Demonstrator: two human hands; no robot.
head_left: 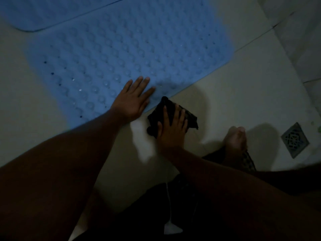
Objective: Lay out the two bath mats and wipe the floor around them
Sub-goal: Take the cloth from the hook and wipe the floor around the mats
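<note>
**Wiping the floor along the near mat's edge**

Both blue mats look laid flat: the near mat (121, 54) fills the middle, and the second mat (43, 11) lies beyond its far edge, just beside it or overlapping, which the dim light hides. The wiping step seems to be in hand. The left hand (133, 100) lies flat, fingers straight, on the near mat's front edge. The right hand (172, 129) presses spread fingers on a dark cloth (190, 118) on the floor (234, 94), touching that same edge. Next, the cloth likely needs sliding along the edge towards the drain (294, 140), right of the mat, with the mat held down. No writing or brand can be read.
</note>
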